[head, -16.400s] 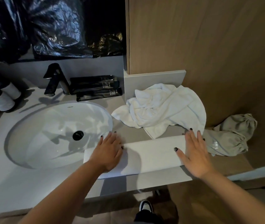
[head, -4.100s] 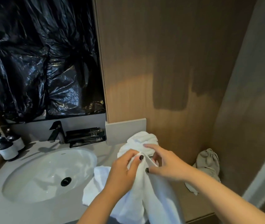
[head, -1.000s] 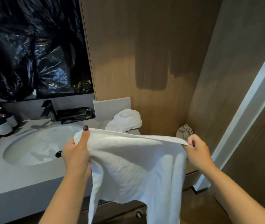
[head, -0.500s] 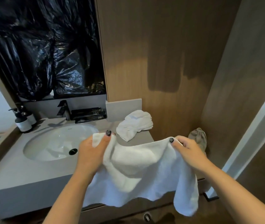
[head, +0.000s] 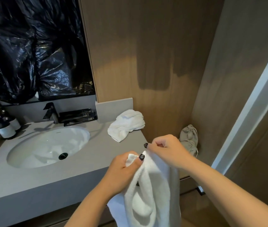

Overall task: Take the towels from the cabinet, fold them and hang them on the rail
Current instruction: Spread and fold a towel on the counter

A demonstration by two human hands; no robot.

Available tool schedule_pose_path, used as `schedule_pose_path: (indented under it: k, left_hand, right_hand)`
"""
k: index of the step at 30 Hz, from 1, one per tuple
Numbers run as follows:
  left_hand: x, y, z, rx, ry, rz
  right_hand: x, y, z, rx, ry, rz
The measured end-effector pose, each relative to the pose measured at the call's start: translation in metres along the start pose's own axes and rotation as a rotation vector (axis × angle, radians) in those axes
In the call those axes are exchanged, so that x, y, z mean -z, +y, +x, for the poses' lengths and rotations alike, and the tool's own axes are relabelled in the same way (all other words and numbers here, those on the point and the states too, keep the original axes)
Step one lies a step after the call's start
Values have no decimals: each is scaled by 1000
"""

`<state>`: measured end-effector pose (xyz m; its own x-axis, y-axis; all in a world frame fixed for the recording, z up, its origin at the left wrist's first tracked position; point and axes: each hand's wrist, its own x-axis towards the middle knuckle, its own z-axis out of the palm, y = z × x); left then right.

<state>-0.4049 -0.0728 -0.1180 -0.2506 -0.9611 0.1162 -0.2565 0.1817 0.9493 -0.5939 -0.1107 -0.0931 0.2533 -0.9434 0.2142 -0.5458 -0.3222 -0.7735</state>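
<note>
Fingers of both the left hand (head: pixel 123 171) and right hand (head: pixel 167 151) pinch the soft, limp white towel (head: pixel 148 194) by its corners, just right of the sink (head: pixel 48 145).

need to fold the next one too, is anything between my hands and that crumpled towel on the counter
Nothing visible stands between them, but both hands are busy: the left hand and right hand pinch the top edge of the white towel hanging between them. The crumpled towel lies apart on the bare counter behind them.
</note>
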Motion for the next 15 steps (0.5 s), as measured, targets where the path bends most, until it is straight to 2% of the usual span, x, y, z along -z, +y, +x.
schedule_pose_path:
  k: [3,6,12,15]
  left_hand:
    - [-6,1,-2,-23,37,26]
    - [-9,6,0,-17,140,17]
    - [7,7,6,236,511,-233]
    - [18,5,6,291,616,-323]
  right_hand:
    - [1,9,-5,-30,-18,32]
    - [3,12,-12,-60,-90,97]
    - [19,16,-26,-192,-138,360]
    - [26,15,-29,-156,-249,242]
